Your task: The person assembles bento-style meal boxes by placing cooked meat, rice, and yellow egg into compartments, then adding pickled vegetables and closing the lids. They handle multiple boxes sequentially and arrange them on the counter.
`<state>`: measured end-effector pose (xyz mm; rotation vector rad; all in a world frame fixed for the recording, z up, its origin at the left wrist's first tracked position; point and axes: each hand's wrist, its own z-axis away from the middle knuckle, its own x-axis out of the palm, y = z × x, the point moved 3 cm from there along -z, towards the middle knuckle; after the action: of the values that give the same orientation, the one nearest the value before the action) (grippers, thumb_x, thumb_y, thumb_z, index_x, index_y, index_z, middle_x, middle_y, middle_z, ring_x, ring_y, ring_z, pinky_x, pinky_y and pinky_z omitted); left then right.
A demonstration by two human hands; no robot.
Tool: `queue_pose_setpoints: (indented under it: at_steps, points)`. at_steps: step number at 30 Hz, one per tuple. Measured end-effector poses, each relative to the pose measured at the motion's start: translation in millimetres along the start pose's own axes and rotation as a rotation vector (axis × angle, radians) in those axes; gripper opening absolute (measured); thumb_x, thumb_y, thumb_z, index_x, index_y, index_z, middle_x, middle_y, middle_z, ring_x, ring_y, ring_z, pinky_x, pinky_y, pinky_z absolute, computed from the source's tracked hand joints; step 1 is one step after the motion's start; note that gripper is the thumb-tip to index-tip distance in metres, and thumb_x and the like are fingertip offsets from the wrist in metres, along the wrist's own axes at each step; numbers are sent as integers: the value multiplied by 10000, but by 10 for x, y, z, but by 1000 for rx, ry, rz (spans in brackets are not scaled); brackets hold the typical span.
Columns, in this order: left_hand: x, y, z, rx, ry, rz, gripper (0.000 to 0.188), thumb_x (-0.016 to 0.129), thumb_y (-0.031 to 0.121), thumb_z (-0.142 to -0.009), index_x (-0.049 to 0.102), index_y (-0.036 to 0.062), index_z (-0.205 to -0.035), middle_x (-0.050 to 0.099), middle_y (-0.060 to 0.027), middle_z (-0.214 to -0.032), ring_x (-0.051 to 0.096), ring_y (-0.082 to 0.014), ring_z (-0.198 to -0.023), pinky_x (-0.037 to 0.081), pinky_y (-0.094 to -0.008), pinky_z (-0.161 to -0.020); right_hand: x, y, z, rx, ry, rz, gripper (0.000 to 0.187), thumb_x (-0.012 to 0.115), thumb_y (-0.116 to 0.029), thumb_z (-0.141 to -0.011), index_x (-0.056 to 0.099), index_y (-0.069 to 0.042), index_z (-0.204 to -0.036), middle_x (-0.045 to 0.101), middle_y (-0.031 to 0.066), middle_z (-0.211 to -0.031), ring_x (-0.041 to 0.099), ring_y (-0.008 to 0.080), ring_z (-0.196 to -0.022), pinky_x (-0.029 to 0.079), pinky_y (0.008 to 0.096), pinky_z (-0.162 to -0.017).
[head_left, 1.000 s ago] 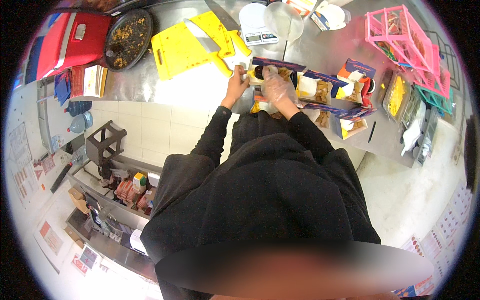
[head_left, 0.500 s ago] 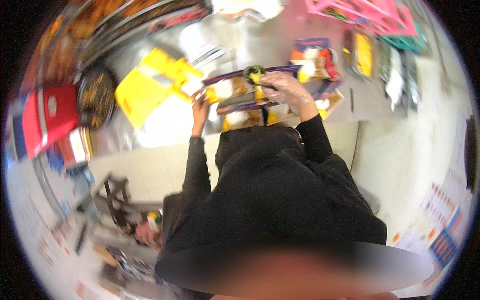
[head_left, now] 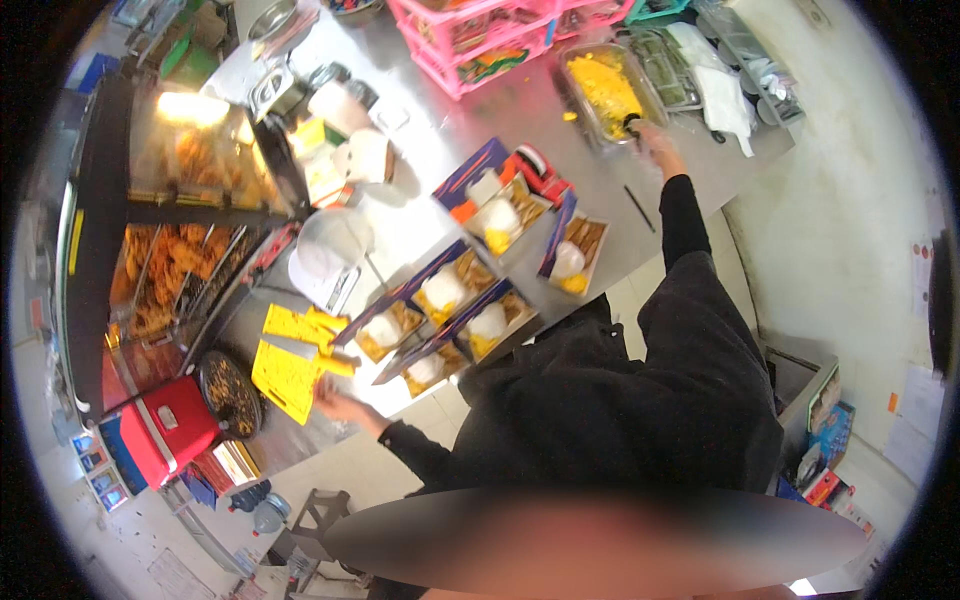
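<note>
Gloved right hand [head_left: 655, 145], fingers curled, grips a small, black, rounded utensil [head_left: 632, 120] at yellow, crumbly food [head_left: 605, 92].
Likely light, stiff; best held handle-end. Left hand [head_left: 347, 406]: hold unclear.

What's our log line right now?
right hand: dark utensil, at food tray | left hand: near cutting board | food boxes: open

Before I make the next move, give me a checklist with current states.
1. Right grip on dark utensil: ok.
2. Utensil loaded: cannot tell, too small.
3. Yellow food available: ok, plenty in clear container.
4. Food boxes open: ok, lids up.
5. Left grip off knife blade: ok, beside yellow board.
6. Table scrap-free: not ok, yellow bit beside container.
</note>
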<state>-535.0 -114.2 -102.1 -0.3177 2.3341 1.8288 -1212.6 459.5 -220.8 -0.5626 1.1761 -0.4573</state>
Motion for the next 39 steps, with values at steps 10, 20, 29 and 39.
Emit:
queue_pose_setpoints:
  at_steps: [10,20,29,39]
  points:
    - [3791,3378,3753,619,-837,-170,712,799,252,-681,481,42,-1283,463,-141,-1187,411,-301,-1151,328,-426,-960,-459,-1524,439,-14,-546,-2085,567,458,-505,-941,330,-247,-1430,431,159,-1386,407,402,-1284,343,645,-1020]
    - [5770,3401,4068,410,-669,-197,723,769,127,-689,447,97,-1336,513,-158,-1033,482,-315,-974,332,-469,-861,-1113,-1555,715,-203,-287,-1023,504,528,-264,-967,380,-156,-1437,465,105,-1385,452,193,-1249,413,382,-990]
    - [5900,2257,2782,196,-374,-327,635,631,-7,-805,303,19,-1348,539,-60,-698,539,-161,-618,449,-320,-598,-1547,-257,-1176,15,384,174,766,675,-469,-820,399,-2,-1361,572,220,-1182,557,355,-1099,432,456,-930]
    - [6176,1871,3106,80,-767,-209,722,673,53,-812,278,67,-1415,454,-170,-1245,536,-264,-1082,474,-395,-844,-1185,538,-1720,303,495,-208,832,866,-276,-630,383,-4,-1251,566,248,-1186,526,365,-1152,469,446,-868]
